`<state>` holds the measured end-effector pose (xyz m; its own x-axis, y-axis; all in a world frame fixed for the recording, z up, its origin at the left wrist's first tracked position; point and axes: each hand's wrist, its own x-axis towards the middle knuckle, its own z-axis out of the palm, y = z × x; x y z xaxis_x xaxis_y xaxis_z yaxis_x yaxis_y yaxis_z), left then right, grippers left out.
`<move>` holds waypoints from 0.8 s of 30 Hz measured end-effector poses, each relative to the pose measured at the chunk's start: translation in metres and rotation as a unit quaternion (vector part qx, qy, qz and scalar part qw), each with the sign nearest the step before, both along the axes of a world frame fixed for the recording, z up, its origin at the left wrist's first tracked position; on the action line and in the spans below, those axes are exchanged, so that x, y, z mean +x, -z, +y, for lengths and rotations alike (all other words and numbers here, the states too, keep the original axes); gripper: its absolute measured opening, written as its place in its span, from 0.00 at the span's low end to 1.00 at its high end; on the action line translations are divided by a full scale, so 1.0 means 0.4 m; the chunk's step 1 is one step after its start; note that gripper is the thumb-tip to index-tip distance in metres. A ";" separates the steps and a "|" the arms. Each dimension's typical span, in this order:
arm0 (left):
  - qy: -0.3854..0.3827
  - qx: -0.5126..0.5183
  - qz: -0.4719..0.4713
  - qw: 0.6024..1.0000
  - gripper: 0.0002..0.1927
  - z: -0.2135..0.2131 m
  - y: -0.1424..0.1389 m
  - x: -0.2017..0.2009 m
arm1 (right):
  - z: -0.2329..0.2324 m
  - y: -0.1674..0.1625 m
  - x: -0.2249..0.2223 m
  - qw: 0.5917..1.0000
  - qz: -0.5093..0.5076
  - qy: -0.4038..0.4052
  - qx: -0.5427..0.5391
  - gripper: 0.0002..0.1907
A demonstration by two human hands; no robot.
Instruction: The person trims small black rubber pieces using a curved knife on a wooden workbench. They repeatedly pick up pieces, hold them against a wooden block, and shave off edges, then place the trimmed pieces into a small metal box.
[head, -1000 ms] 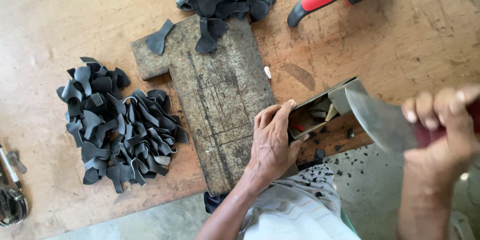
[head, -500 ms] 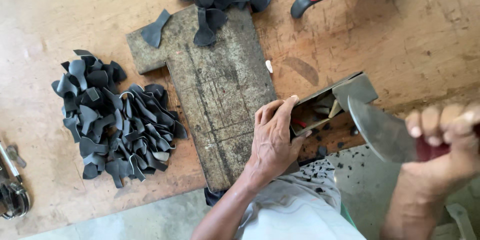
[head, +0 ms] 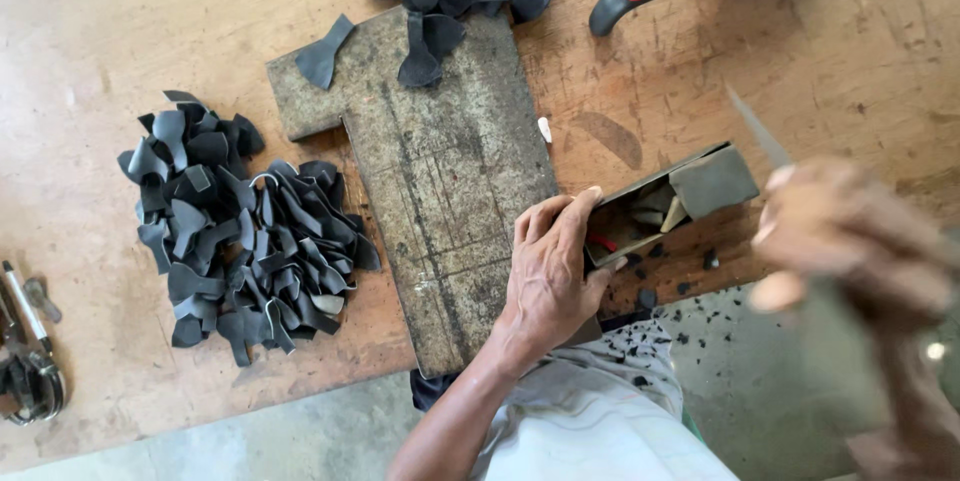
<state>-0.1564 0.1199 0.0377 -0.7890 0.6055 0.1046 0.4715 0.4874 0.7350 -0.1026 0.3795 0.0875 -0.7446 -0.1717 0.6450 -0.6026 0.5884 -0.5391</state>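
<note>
Here the left hand (head: pixel 548 271) lies palm down on the worn, scratched T-shaped cutting board (head: pixel 440 191), fingers (head: pixel 560 216) curled over the near end of a small open cardboard box (head: pixel 665 206) on the wooden worktop (head: pixel 850 71); the right hand (head: pixel 850 256), blurred, is clenched around the handle of a broad steel blade (head: pixel 757 131); since half a second ago that hand has risen and the blade tip now points far; heaps of black rubber offcuts (head: pixel 235 231) lie left.
</note>
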 end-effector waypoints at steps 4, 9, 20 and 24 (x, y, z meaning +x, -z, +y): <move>-0.007 0.007 0.025 1.000 0.45 0.004 0.011 0.005 | -0.060 -0.006 0.110 0.982 -0.072 -0.021 0.174 0.13; -0.006 0.005 0.019 1.000 0.45 0.006 0.016 0.010 | -0.067 -0.001 0.159 0.972 -0.117 -0.025 0.200 0.13; 0.012 0.025 0.029 0.999 0.46 -0.002 0.009 0.000 | -0.169 0.050 -0.098 0.990 -0.042 -0.130 0.023 0.12; -0.003 -0.010 0.012 1.000 0.46 0.002 0.011 0.005 | -0.122 0.075 0.003 0.980 -0.024 0.030 -0.198 0.09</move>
<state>-0.1545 0.1207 0.0333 -0.7905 0.6023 0.1112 0.4849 0.5045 0.7144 -0.1016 0.3306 0.0575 -0.7766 0.1296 0.6165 -0.5420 0.3615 -0.7587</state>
